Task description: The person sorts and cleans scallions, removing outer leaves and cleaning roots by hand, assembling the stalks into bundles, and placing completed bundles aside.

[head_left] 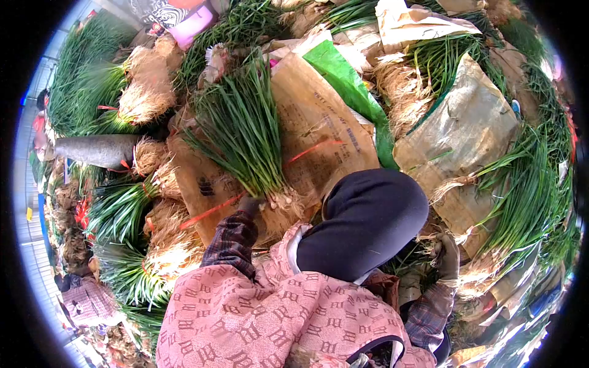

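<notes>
My left hand (250, 205), in a dark glove, is closed round the base of a bunch of green onions (248, 126), just above its pale bulbs and roots. The bunch lies on a brown paper sack (313, 122), its leaves fanned toward the upper left. A red strap (211, 211) crosses the sack under it. My right hand (446, 254), in a brownish glove, is low on the right beside my knee, near the roots of loose green onions (521, 196). Its fingers are partly hidden, and whether they hold anything cannot be made out.
Tied onion bunches (123, 208) with red bands are piled at the left. A whitish sack (463, 135) lies at the right, a green sheet (353, 80) behind the brown sack. My bent knee (380, 208) is between my hands. Part of another person (86, 300) shows at lower left.
</notes>
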Tool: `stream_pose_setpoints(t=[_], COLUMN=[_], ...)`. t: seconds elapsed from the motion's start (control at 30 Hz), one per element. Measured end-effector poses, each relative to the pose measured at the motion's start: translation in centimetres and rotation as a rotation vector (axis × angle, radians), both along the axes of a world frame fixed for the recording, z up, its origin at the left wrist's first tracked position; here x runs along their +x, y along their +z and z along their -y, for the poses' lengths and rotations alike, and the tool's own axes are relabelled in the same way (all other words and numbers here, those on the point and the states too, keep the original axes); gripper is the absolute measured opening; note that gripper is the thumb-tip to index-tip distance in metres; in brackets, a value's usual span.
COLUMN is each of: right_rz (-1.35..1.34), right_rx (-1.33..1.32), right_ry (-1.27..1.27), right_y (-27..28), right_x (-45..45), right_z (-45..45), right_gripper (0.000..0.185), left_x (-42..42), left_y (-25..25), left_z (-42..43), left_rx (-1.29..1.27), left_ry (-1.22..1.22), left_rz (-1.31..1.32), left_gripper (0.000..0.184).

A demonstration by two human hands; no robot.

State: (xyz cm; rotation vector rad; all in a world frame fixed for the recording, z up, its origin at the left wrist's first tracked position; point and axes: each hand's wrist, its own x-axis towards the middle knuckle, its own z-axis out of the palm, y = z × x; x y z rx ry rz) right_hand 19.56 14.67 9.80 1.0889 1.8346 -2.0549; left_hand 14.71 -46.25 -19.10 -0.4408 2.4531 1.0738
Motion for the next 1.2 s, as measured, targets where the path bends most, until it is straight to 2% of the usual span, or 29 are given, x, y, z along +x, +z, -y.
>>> stream_pose_setpoints(t=[0.07, 0.1, 0.13, 0.2, 0.27, 0.3, 0.33, 0.37, 0.43, 0.53, 0.57, 0.63, 0.7, 0.73, 0.77, 0.8, 0.83, 0.87, 0.9, 0.93, 0.97, 1.03, 1.07, 1.1, 1.13, 1.2], right_rz=[0.02, 0.071, -0.063, 0.358, 0.428, 0.552, 0.535, 0.494, -0.08, -0.024, 0.006, 0.159, 0.145, 0.197, 0.256, 0.052, -0.142, -0.325, -0.46, -0.455, -0.439, -0.542, -0.405, -0.309, -0.266, -0.381], right_rx=[-0.009, 0.121, 0.29, 0.177, 0.483, 0.772, 0.733, 0.751, 1.225, 0.989, 0.971, 1.133, 1.123, 1.109, 1.088, 0.955, 0.81, 0.646, 0.387, 0.227, 0.058, 0.141, 0.157, 0.275, 0.31, 0.377], right_ry=[0.01, 0.043, 0.223, 0.201, 0.636, 0.826, 0.788, 0.884, 1.037, 0.464, 0.255, 0.012, -0.239, -0.256, -0.264, -0.271, -0.261, -0.24, -0.21, -0.216, -0.225, 0.042, 0.059, 0.146, 0.171, 0.024], right_y=[-0.4, 1.8, 3.1, 0.7, 2.2, 4.7, 5.9, 7.9, 6.3, 8.0, 6.3, -0.4, 0.9, 0.4, -0.3, -0.1, -0.6, -1.7, -2.8, -0.4, 2.7, 3.4, 3.8, 1.3, 0.6, -1.2], right_x=[0.1, -0.7, -0.3, 0.1, 1.0, 1.3, 1.4, 0.6, -0.2, -8.5, -11.3, -16.2, -17.1, -17.5, -18.1, -18.1, -17.7, -17.2, -17.2, -16.0, -13.9, -10.7, -9.4, -8.7, -7.0, -3.8], right_z=[-0.3, 1.4, 2.5, -0.9, -0.7, -0.4, -0.9, -0.9, -3.0, -3.8, -4.4, -7.1, -6.6, -6.9, -7.9, -9.4, -10.0, -9.8, -10.2, -9.2, -7.6, -6.3, -5.4, -6.2, -7.1, -9.2], right_gripper=[0.024, 0.025, 0.018, 0.022, 0.06, 0.07, 0.072, 0.064, 0.041, 0.041, 0.044, 0.044, 0.043, 0.043, 0.043, 0.043, 0.043, 0.043, 0.041, 0.043, 0.046, 0.037, 0.046, 0.05, 0.044, 0.033], left_x=[2.7, 2.4, 1.5, -1.7, -6.0, -8.5, -11.0, -13.4, -18.7, -26.1, -27.8, -23.7, -23.7, -22.9, -23.3, -20.4, -22.2, -21.5, -19.6, -17.8, -17.3, -14.6, -15.4, -15.1, -12.2, -10.0], left_y=[0.7, 1.0, 1.4, 2.4, 4.4, 5.7, 7.5, 10.0, 14.7, 23.0, 26.7, 42.8, 49.4, 51.0, 51.6, 54.4, 51.1, 49.8, 49.9, 48.6, 45.7, 41.0, 33.6, 27.3, 30.0, 31.1], left_z=[1.5, 1.2, 1.0, 0.4, 1.5, 2.2, 3.0, 3.1, 3.2, -0.8, -3.7, -18.9, -26.9, -30.8, -34.1, -38.4, -40.7, -43.1, -46.0, -47.9, -49.1, -51.0, -51.7, -51.4, -50.8, -49.4], left_rx=[-0.182, -0.214, -0.199, -0.155, -0.15, -0.15, -0.141, -0.124, -0.043, 0.145, 0.211, 0.063, 0.497, 0.565, 0.564, 0.4, 0.596, 0.482, 0.221, 0.154, 0.135, 0.137, 0.292, 0.447, 0.752, 0.788], left_ry=[-0.234, -0.319, -0.371, -0.424, -0.398, -0.375, -0.346, -0.316, -0.284, -0.372, -0.444, -0.605, -0.623, -0.722, -0.779, -0.801, -0.961, -1.152, -1.251, -1.209, -1.296, -1.261, -1.252, -1.232, -0.995, -0.831], left_rz=[-0.214, -0.248, -0.241, -0.152, -0.046, -0.019, -0.007, -0.019, -0.068, -0.246, -0.34, -0.724, -0.42, -0.461, -0.294, -0.194, -0.112, -0.158, -0.174, -0.055, -0.098, 0.159, 0.065, -0.026, 0.356, 0.436], left_gripper=[0.03, 0.029, 0.028, 0.027, 0.025, 0.024, 0.024, 0.023, 0.022, 0.02, 0.019, 0.019, 0.024, 0.027, 0.027, 0.025, 0.025, 0.028, 0.035, 0.041, 0.045, 0.046, 0.045, 0.044, 0.04, 0.04])
